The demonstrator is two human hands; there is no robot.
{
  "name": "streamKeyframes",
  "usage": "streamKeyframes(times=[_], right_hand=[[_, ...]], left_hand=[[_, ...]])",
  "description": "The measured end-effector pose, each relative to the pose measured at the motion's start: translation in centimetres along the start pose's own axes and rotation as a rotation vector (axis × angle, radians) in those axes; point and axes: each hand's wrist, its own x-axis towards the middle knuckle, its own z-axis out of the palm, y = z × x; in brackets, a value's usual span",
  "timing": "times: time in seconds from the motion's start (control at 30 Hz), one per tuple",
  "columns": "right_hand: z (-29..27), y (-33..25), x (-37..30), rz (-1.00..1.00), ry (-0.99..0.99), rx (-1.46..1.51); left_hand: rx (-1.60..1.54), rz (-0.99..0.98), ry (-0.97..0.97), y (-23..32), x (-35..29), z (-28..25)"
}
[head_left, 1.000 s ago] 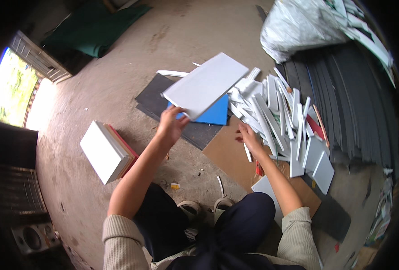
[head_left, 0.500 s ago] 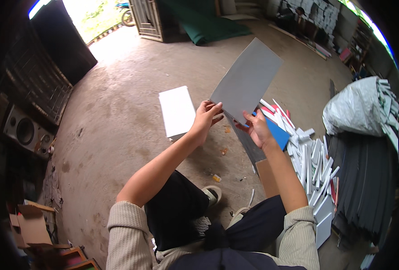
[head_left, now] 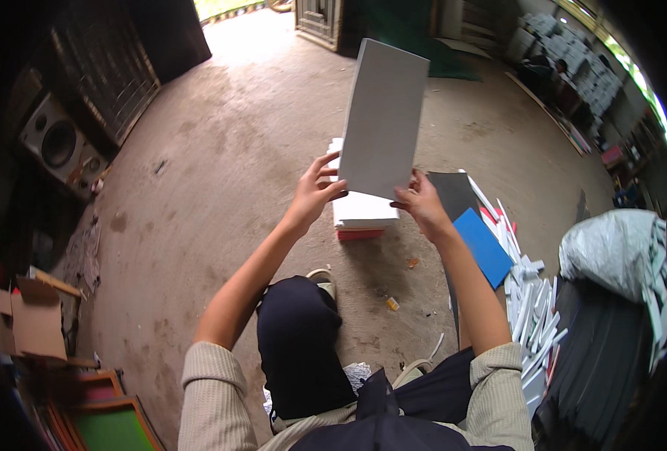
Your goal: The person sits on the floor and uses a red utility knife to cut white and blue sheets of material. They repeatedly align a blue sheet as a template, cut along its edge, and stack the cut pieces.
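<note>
A flat, rectangular light-grey board (head_left: 384, 120) is held up in front of me, tilted with its far end raised. My left hand (head_left: 314, 197) grips its lower left edge, the thumb on the near face and the fingers spread along the side. At the lower right corner, my right hand (head_left: 426, 204) pinches it between thumb and fingers. Behind and below it stands a stack of white boards (head_left: 365, 212) on the floor, with a red layer (head_left: 360, 234) at the bottom. The held board hides much of that stack's top.
To the right lie a blue sheet (head_left: 483, 246), a pile of white offcut strips (head_left: 532, 319) and a stuffed whitish sack (head_left: 611, 248). Dark sheets (head_left: 585, 353) sit beside them. At left are a loudspeaker (head_left: 59, 143), an opened cardboard box (head_left: 39, 319) and framed panels (head_left: 108, 428).
Both hands have brought the board leftward in view, over the white stack, and turned it more upright. My view has swung right, showing the stack's red bottom layer.
</note>
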Motion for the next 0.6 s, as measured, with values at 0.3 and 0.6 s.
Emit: streamKeyframes(times=[0.3,0.6], right_hand=[[13.8,19.5,8.9,0.428,-0.175,-0.291],[13.0,32.5,14.9,0.341,0.009,-0.621]], left_hand=[[-0.084,-0.316,0.662,-18.9,-7.8,-12.1],[0.059,-0.415,0.752,-28.2,-1.9,-15.2]])
